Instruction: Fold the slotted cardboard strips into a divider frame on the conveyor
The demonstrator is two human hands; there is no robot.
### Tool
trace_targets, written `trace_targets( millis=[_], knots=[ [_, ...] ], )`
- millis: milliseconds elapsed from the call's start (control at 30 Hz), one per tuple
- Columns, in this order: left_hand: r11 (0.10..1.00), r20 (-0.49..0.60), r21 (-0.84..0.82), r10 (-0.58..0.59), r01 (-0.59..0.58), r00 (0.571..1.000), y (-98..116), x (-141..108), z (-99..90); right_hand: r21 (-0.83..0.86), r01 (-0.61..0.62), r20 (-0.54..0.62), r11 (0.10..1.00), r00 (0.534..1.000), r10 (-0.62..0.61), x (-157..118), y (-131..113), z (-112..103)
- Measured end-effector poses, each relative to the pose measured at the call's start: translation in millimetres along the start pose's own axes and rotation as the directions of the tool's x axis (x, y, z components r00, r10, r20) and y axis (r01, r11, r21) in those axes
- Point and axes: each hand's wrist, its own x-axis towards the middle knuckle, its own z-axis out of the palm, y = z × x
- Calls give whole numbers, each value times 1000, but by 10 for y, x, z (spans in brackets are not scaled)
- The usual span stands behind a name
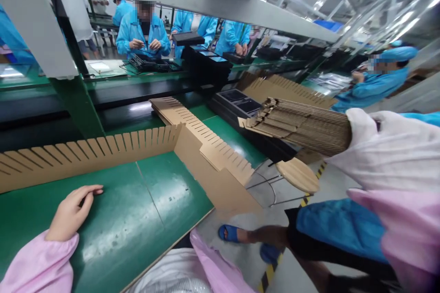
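- Your left hand (70, 213) lies nearest, in a pale pink sleeve, palm down on the smooth green bench (144, 206); its grip is loosely spread, fingers lightly curled, holding nothing.
- No brand, label or writing can be read anywhere.
- Just beyond those fingers stands a long brown corrugated cardboard strip cut with comb-like slots (85, 155), upright on edge along the bench.
- It meets a second slotted cardboard strip (206, 144) at a corner, running away to the right.
- Your right arm reaches out at the right; a white cloth (392, 151) covers the right hand, so you cannot tell its grip.
- Against that cloth sits a thick bundle of stacked slotted cardboard strips (302, 126), raised above the bench edge, ends ragged and ribbed.
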Motion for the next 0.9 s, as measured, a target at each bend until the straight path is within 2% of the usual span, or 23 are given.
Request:
trace_targets(
  millis=[133, 267, 433, 500, 567, 633, 767, 833, 900],
  knots=[
    [1000, 8, -22, -16, 16, 1000, 11, -23, 2, -48, 55, 80, 997, 995, -51, 207, -130, -81],
    [999, 31, -40, -31, 32, 999, 27, -22, 0, -109, 49, 157, 993, 987, -31, 451, -415, -110],
    [998, 37, -50, -39, 41, 999, 33, -21, 1, -50, 58, 285, 997, 958, -42, 785, -849, 29],
    [998, 37, -53, -45, 47, 998, 28, -24, 6, 6, 40, 357, 999, 933, -40, 931, -945, 107],
    [997, 35, -55, -57, 59, 998, 24, -25, 10, 33, -31, 445, 999, 896, 13, 1090, -974, 191],
    [995, 32, -61, -76, 78, 997, 25, -24, 8, 68, -114, 540, 991, 840, 59, 1252, -947, 305],
    [991, 29, -73, -115, 116, 993, 39, -14, -4, 162, -182, 680, 970, 733, 24, 1468, -863, 698],
    [990, 35, -74, -121, 123, 992, 50, -7, -10, 179, -213, 719, 961, 695, 20, 1460, -865, 963],
    [989, 41, -74, -125, 128, 991, 61, 2, -17, 225, -240, 732, 944, 681, -1, 1380, -891, 1236]
  ],
)
